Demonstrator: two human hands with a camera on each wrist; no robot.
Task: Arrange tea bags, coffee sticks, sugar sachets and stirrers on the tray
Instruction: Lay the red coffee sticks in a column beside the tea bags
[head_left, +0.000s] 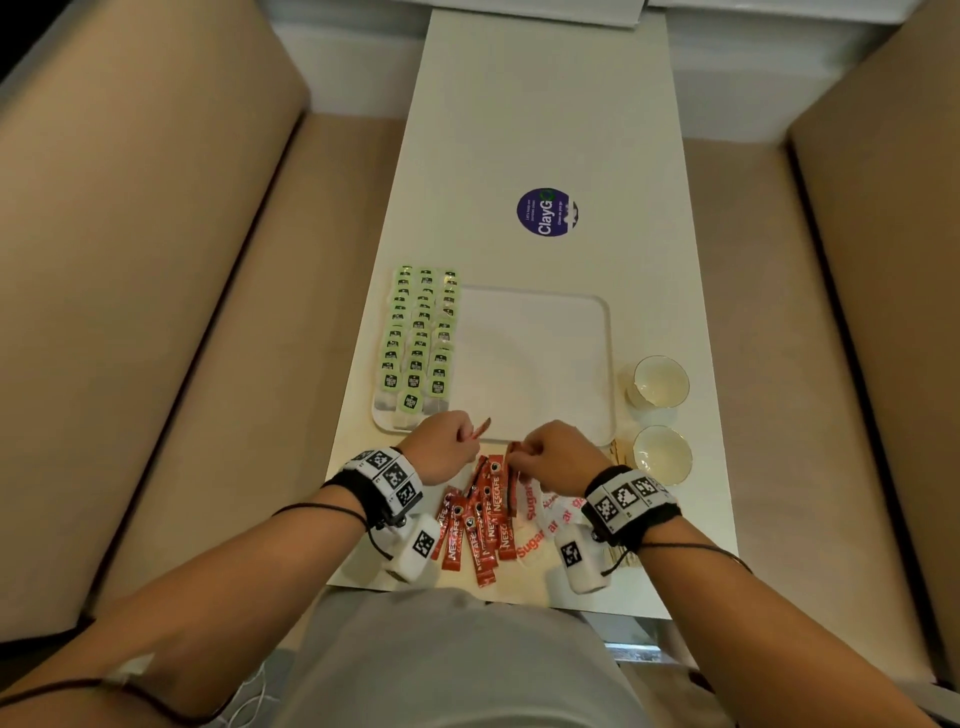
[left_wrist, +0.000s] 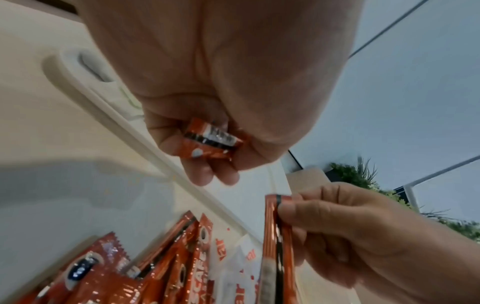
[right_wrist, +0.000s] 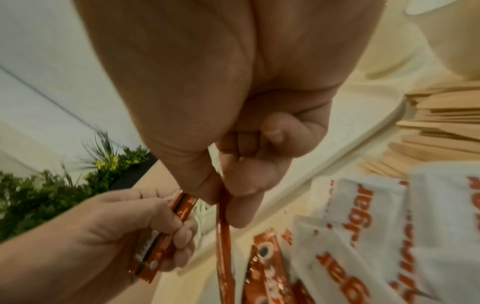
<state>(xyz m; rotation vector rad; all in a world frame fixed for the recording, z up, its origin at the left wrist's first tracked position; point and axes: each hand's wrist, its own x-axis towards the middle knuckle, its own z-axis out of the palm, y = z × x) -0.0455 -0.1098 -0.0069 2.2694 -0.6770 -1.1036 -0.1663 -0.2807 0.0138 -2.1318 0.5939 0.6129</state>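
Observation:
A white tray lies on the table with three rows of green tea bags along its left side. My left hand grips a red coffee stick at the tray's near edge; its tip pokes over the rim. My right hand pinches another red coffee stick by its upper end, just above the pile. Loose coffee sticks and white sugar sachets lie between my wrists. Wooden stirrers lie to the right, mostly hidden by my right wrist in the head view.
Two white cups with gold rims stand right of the tray. A round purple sticker sits farther up the narrow table. Beige upholstered seats flank the table on both sides.

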